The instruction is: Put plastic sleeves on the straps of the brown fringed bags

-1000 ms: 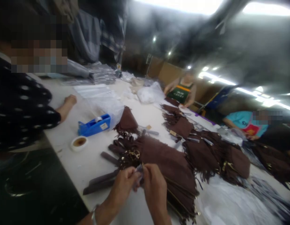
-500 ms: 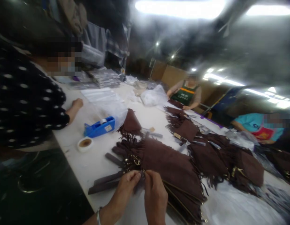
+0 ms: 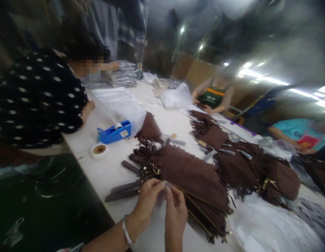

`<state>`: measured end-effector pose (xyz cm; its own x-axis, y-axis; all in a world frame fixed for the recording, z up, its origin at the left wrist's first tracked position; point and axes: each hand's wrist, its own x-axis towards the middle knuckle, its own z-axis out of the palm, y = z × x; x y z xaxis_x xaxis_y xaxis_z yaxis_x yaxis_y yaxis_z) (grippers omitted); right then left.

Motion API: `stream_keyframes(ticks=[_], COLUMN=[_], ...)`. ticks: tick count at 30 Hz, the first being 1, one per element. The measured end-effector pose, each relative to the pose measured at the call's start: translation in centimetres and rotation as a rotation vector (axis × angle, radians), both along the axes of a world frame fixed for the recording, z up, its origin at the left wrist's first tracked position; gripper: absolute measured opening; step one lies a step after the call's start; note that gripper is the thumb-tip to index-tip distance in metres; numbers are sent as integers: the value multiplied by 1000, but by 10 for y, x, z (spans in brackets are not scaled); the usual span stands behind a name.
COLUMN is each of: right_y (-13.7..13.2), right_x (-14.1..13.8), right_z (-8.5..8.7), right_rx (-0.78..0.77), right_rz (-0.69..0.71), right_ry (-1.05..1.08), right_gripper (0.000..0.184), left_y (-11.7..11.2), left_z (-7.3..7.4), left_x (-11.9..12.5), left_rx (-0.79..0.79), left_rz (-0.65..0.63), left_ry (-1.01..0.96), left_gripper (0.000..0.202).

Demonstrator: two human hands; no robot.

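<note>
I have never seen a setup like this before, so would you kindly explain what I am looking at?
There is no machine here: a person works with two bare hands, seen by a camera worn on their head, looking forward and down. The left hand, with a bracelet at its wrist, and the right hand meet fingertip to fingertip around a small translucent piece, too blurred to identify.

Just beyond lies a stack of brown fringed pieces on a white table. Further left are a blue tape dispenser and a round white item with a brown middle; crumpled white plastic is at the right. Three other people are around the table, one wearing a dotted top.
</note>
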<state>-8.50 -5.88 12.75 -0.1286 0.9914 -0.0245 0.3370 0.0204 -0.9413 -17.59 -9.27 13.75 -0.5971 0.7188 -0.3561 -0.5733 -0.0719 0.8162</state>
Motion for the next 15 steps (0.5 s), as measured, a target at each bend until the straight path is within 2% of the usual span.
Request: stream_keyframes(ticks=[4, 9, 15], right_y=[4, 0, -10], right_x=[-7, -9, -14], right_z=[-5, -10, -9], right_rx=[-8, 213, 513], right_rz=[17, 9, 128], right_ry=[39, -101, -210], right_gripper=[42, 33, 28], left_y=[3, 6, -2], left_z=[-10, -16, -13], left_x=[0, 3, 6], left_rx=[-73, -121, -109], left_rz=[54, 83, 38], left_ry=[132, 350, 571], left_gripper=[21, 21, 23])
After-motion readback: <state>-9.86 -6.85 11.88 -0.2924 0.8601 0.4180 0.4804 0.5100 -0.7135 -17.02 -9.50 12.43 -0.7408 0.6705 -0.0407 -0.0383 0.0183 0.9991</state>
